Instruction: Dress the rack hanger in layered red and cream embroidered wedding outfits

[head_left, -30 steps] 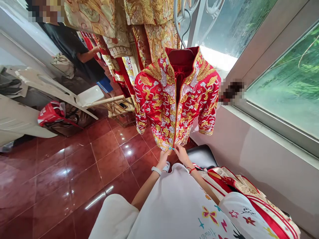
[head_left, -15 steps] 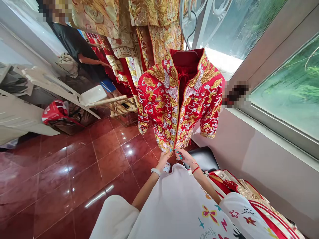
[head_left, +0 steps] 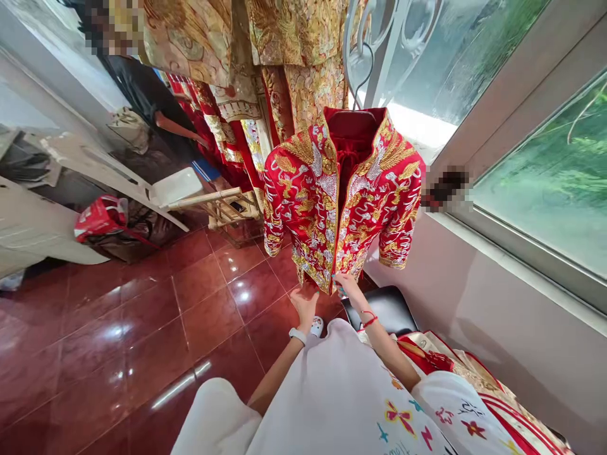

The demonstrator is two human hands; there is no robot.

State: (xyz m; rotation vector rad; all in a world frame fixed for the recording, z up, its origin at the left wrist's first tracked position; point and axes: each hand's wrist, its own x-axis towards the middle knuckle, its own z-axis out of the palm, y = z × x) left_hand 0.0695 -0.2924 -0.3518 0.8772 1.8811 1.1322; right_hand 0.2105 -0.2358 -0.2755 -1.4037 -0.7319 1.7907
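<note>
A red jacket with dense gold and silver embroidery hangs in front of me on a hanger. Its stand collar is parted at the top, and the two front edges run down close together to the hem. My right hand, a red string at the wrist, pinches the bottom of the front edge. Just below the hem on the left is my left hand, wearing a white band; thumb and fingers are apart and nothing is between them.
More gold-embroidered garments hang behind. A black-seated chair and a pile of red and cream garments are at my right. A person in dark clothes stands back left, near a bamboo rack and a red bag.
My left hand has let go of the jacket's hem, dropping slightly down and left with its fingers spread. My right hand still pinches the front edge.
</note>
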